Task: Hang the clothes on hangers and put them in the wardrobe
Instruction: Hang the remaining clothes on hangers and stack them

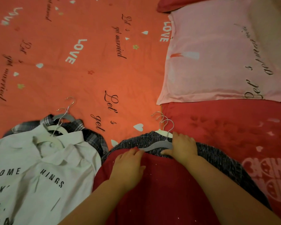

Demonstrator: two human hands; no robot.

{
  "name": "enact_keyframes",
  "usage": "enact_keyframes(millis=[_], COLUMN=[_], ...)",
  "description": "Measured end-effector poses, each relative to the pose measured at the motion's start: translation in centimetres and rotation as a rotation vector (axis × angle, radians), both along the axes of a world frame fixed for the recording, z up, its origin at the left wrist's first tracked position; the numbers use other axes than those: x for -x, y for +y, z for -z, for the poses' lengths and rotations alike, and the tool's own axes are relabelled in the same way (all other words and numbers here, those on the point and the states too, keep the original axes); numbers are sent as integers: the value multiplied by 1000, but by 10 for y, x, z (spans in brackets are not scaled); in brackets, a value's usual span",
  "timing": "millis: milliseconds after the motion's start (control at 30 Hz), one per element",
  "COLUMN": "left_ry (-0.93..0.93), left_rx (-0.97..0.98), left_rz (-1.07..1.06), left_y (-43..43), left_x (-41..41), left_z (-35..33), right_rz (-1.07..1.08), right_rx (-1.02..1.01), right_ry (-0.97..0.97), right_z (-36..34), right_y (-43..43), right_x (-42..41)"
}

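Centrally, a red garment (pixel 161 184) lies on the bedsheet (pixel 88 70), over a dark speckled garment (pixel 217 159); just above the red garment's top edge a grey hanger (pixel 156 146) rests on the speckled cloth, a white hanger (pixel 162 132) behind it; the right hand (pixel 183 146) grips the grey hanger's right arm, fingers bent over its upper edge, thumb along the lower; the left hand (pixel 128 163) rests at the red garment's top edge, fingers loosely bent, whether pinching cloth I cannot tell; left of the red garment a white shirt (pixel 39 168) lies over a plaid shirt (pixel 94 138).

Red printed bed sheet (pixel 91 82): pink pillow (pixel 217 59), white shirt (pixel 39 168), dark garment (pixel 217 158).
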State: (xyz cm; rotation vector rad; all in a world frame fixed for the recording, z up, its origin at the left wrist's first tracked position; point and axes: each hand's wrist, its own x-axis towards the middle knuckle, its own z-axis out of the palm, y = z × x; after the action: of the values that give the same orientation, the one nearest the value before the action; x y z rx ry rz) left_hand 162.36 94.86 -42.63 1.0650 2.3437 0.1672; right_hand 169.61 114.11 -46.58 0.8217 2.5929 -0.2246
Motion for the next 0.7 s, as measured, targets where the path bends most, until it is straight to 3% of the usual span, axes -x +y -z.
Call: enact_keyframes(millis=[300,467,700], left_ry=[78,129,95], left_rx=[-235,-146,-339], left_rz=[-150,-84,-76], left_y=[-7,-13,-31], left_x=[8,2,-13], left_z=[-25,-58,-131], right_rz=[-166,-281,-272], right_rx=[-148,-229,-306], right_ry=[279,469,629], right_z=[-65,-126,-202], right_y=[-33,-62,-83], right_x=[-20,-40,-68])
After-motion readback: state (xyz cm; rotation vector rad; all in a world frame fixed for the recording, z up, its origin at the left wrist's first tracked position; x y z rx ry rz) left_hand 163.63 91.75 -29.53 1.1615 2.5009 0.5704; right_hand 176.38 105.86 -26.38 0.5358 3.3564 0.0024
